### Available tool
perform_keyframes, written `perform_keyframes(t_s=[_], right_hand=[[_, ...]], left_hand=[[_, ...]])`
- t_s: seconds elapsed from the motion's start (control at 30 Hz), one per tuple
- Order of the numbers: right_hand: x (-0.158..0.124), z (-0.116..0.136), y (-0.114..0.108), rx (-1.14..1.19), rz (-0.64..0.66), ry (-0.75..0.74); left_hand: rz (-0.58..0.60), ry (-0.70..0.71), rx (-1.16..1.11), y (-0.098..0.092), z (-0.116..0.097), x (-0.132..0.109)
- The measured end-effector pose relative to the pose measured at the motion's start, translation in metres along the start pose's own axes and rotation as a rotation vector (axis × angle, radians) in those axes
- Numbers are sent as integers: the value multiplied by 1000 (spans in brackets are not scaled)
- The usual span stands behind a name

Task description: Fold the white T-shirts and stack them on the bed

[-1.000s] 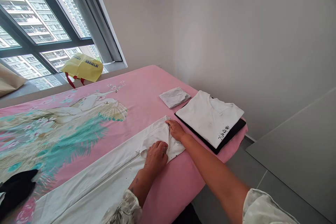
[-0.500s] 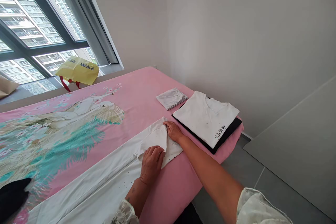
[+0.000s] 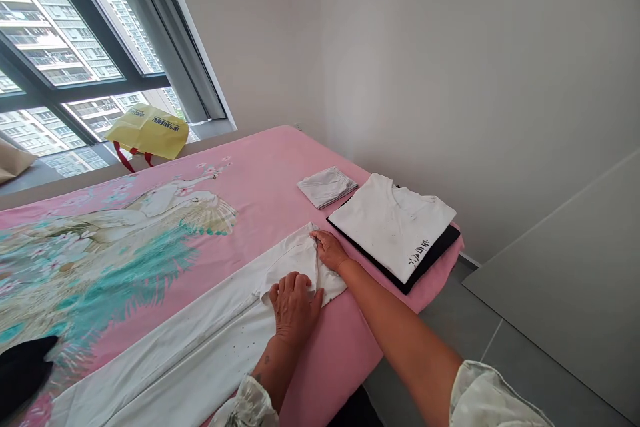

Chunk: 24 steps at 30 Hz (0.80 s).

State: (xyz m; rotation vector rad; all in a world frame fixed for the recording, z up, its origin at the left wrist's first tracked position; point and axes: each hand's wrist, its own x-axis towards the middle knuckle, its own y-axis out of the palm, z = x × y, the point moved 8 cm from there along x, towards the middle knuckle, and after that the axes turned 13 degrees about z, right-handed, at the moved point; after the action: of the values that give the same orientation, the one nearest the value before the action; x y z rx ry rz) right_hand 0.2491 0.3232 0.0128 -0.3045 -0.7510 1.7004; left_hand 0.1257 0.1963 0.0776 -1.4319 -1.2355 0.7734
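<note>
A long white garment (image 3: 200,333) with small dark specks lies lengthwise across the bed, its far end folded over. My left hand (image 3: 295,310) rests on the folded part near its front edge, fingers stretched out and thumb apart. At the far end my right hand (image 3: 330,250) is closed, its fingertips pinching the cloth's corner. To the right of that hand lies a folded white T-shirt (image 3: 393,227) with dark lettering, on top of a folded black garment (image 3: 437,250). A small folded pale grey garment (image 3: 327,187) sits beyond my right hand.
The pink bedsheet (image 3: 270,167) carries a printed peacock-like bird. Something black (image 3: 25,373) lies at the lower left. A yellow bag (image 3: 147,130) with red handles stands by the window. A wall (image 3: 425,80) rises behind the bed, with grey floor (image 3: 465,320) on the right.
My left hand has turned and shifted slightly right, its curled fingers now laid out flatter and the thumb spread. My right hand keeps its pinch in the same place.
</note>
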Motion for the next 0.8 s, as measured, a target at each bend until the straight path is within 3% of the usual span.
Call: perform_keyframes(t_s=[0.53, 0.8], right_hand=[[3, 20, -12, -106, -33, -124], [0, 51, -21, -276, 67, -257]], left_hand=[[-144, 159, -163, -41, 4, 3], [-105, 9, -221, -38, 29, 10]])
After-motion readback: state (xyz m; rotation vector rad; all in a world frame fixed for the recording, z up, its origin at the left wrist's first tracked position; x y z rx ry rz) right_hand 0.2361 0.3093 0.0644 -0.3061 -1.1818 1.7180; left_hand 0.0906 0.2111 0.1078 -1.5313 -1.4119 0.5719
